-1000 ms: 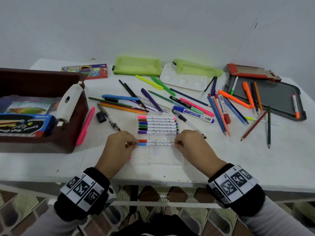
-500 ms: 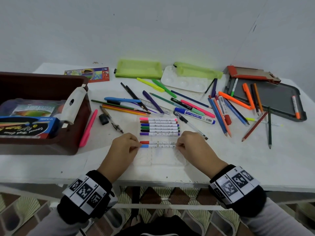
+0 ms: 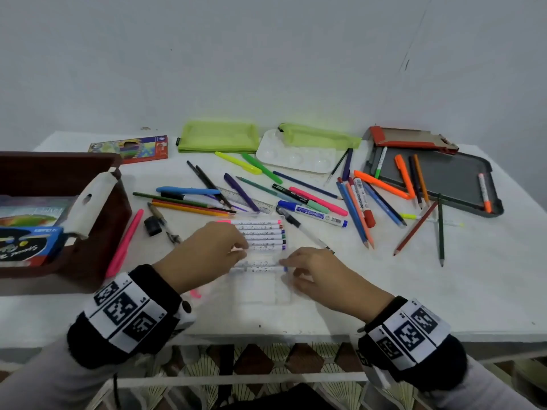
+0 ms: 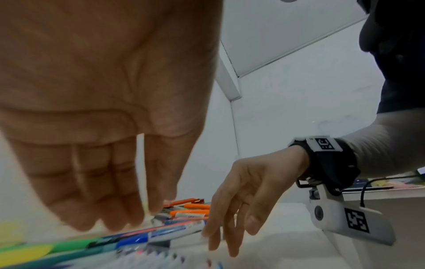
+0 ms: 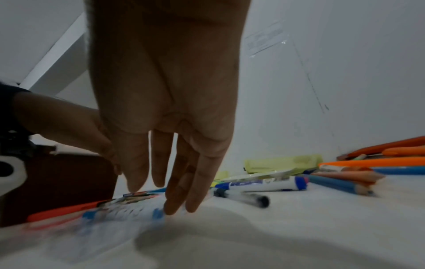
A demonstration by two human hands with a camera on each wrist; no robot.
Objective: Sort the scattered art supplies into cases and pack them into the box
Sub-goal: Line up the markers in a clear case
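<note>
Clear marker case (image 3: 260,288) lies flat on the white table (image 3: 414,291), near the front edge, between both hands. Case is see-through plastic with ribbed slots; top half holds a row of slim white-barrel markers (image 3: 260,235) with coloured ends: pink, red, blue, green, purple, lying side by side and parallel. Below a gap, two more markers (image 3: 260,266) sit in the case, one with a blue end at right; blurred, other colour unclear. Lower slots of the case show no markers. Left hand (image 3: 207,255) is over the left end of the row, fingers extended downward in the left wrist view, fingertips (image 4: 119,223) at the marker ends; whether it pinches one, cannot tell. Right hand (image 3: 319,270) is at the right edge of the case, fingers straight and spread, fingertips (image 5: 174,207) touching the blue end of the lower marker; nothing gripped. Brown box (image 3: 97,232) stands at the left of the table, holding a blue pencil pack (image 3: 26,244) and other packs. Pink pen (image 3: 124,244) lies just right of the box. Loose pens and pencils (image 3: 207,202) are scattered behind the case. A blue-cap whiteboard marker (image 3: 313,214) and a clear black pen (image 3: 302,229) lie just behind the case at right. Two green pouches (image 3: 219,137), a white palette (image 3: 296,158) and a grey tray (image 3: 444,176) are along the back.
</note>
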